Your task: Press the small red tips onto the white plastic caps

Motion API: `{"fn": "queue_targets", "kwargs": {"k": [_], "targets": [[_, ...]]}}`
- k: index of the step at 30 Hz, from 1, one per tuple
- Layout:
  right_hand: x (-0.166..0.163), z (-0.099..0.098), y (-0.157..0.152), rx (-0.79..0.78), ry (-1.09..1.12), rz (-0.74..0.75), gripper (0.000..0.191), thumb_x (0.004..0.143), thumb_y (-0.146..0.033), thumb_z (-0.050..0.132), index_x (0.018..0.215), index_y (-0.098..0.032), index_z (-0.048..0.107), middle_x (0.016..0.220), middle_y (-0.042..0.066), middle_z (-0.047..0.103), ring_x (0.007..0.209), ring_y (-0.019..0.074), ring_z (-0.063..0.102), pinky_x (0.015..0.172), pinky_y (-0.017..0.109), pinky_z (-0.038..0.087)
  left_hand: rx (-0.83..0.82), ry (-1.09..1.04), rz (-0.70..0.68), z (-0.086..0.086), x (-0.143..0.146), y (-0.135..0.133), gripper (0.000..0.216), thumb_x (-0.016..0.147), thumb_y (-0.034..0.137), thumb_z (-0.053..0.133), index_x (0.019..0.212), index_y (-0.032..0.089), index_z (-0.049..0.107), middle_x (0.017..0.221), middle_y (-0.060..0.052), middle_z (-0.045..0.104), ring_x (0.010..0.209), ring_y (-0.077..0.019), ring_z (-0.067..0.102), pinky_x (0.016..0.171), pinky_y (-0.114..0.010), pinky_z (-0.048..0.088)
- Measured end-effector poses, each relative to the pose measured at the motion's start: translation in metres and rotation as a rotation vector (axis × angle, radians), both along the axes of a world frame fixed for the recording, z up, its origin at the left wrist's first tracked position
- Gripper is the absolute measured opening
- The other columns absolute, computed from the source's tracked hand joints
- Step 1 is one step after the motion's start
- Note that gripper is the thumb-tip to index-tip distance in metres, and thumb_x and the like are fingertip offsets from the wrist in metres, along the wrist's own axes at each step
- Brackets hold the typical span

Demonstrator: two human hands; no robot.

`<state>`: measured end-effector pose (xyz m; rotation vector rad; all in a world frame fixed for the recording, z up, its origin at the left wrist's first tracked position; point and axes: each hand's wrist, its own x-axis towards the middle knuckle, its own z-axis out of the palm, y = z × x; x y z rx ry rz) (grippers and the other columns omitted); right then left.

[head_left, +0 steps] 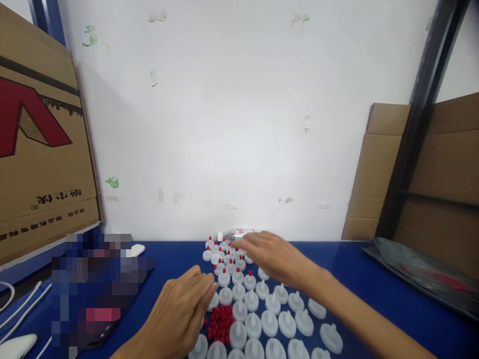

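Many white, translucent, round nozzle caps stand in rough rows, spouts up. Those toward the back carry small red tips on their spouts. Near the front, loose small red tips lie in a pile among the caps. My left hand is just left of that pile, its fingers curled together; whatever they hold is hidden. Over the back rows reaches my right hand, palm down with fingers bent together near the red-tipped caps. Its fingertips are too small and covered to show what they grip.
A clear bottle with a white lid lies at the wall behind the caps. On the left are a large cardboard box, a partly blurred dark device and white cables. A grey plastic bag lies on the blue table's right.
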<state>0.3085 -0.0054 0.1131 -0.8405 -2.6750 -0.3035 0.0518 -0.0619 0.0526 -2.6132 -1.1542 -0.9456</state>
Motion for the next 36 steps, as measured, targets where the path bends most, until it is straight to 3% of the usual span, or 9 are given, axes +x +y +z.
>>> {"fn": "queue_targets", "kwargs": {"k": [4,9,13,17,20,23,27,32,36], "targets": [[0.025,-0.012,0.033,-0.123,0.134,-0.262,0.026,0.101,-0.024,0.057,0.126,-0.021,0.062,0.119,0.011,0.069,0.101,0.0262,0.068,0.088,0.039,0.050,-0.100,0.073,-0.024,0.005,0.005,-0.002,0.024,0.107,0.025,0.038,0.088,0.023,0.053,0.085,-0.001,0.062,0.083,-0.0206,0.056,0.072,-0.033,0.042],[0.040,-0.026,0.049,-0.235,0.090,-0.280,0.025,0.102,-0.035,0.055,0.100,-0.020,0.075,0.093,0.008,0.076,0.089,0.0255,0.071,0.077,0.033,0.050,-0.137,0.106,-0.076,-0.001,0.010,-0.003,0.014,0.103,0.023,0.047,0.094,0.025,0.057,0.094,-0.002,0.064,0.093,-0.0223,0.057,0.069,-0.031,0.041],[0.037,-0.020,0.042,-0.272,0.108,-0.234,0.030,0.105,-0.037,0.050,0.107,-0.020,0.074,0.097,0.008,0.077,0.090,0.0242,0.071,0.081,0.034,0.049,-0.118,0.080,-0.087,-0.002,0.009,-0.003,0.018,0.105,0.024,0.043,0.098,0.025,0.059,0.095,-0.003,0.065,0.093,-0.0220,0.056,0.072,-0.031,0.043],[0.021,-0.019,0.030,-0.316,0.082,-0.118,0.022,0.091,-0.041,0.073,0.103,-0.023,0.077,0.104,0.004,0.078,0.099,0.0229,0.070,0.085,0.031,0.049,-0.080,0.068,-0.045,0.001,0.007,0.000,0.027,0.107,0.021,0.035,0.094,0.023,0.058,0.091,-0.003,0.064,0.087,-0.0213,0.054,0.073,-0.032,0.044],[0.009,-0.024,0.024,-0.310,0.048,-0.068,0.011,0.084,-0.027,0.082,0.093,-0.023,0.077,0.097,0.002,0.077,0.098,0.0228,0.070,0.086,0.030,0.048,-0.068,0.071,-0.023,0.001,0.006,0.002,0.028,0.108,0.020,0.032,0.093,0.023,0.057,0.090,-0.003,0.064,0.086,-0.0217,0.054,0.074,-0.034,0.043],[0.001,-0.024,0.017,-0.265,0.066,-0.069,0.003,0.092,-0.021,0.074,0.094,-0.020,0.072,0.096,0.003,0.075,0.093,0.0214,0.069,0.081,0.030,0.048,-0.050,0.042,-0.012,0.001,0.006,0.003,0.026,0.108,0.021,0.032,0.096,0.024,0.056,0.090,-0.003,0.064,0.085,-0.0218,0.055,0.073,-0.034,0.043],[-0.010,-0.015,-0.003,-0.216,0.104,-0.086,0.012,0.104,-0.026,0.056,0.113,-0.019,0.059,0.101,0.005,0.072,0.082,0.0197,0.068,0.068,0.029,0.048,-0.015,0.016,0.010,0.001,0.007,0.001,0.021,0.107,0.022,0.037,0.099,0.024,0.056,0.089,-0.002,0.064,0.084,-0.0211,0.057,0.069,-0.033,0.042],[-0.029,-0.012,-0.031,-0.108,0.028,0.095,0.010,0.101,-0.018,0.060,0.110,-0.017,0.061,0.110,0.008,0.069,0.103,0.0212,0.064,0.084,0.030,0.053,0.084,0.025,-0.003,-0.005,0.009,0.002,0.010,0.102,0.029,0.055,0.093,0.025,0.057,0.081,0.000,0.063,0.080,-0.0227,0.057,0.060,-0.030,0.038],[-0.033,-0.015,-0.035,-0.003,-0.022,0.149,0.011,0.101,-0.010,0.056,0.106,-0.015,0.063,0.115,0.011,0.067,0.105,0.0207,0.063,0.087,0.030,0.054,0.088,0.002,0.008,-0.011,0.010,0.006,0.020,0.103,0.027,0.053,0.084,0.024,0.053,0.076,0.001,0.060,0.071,-0.0205,0.055,0.057,-0.029,0.035]]}}
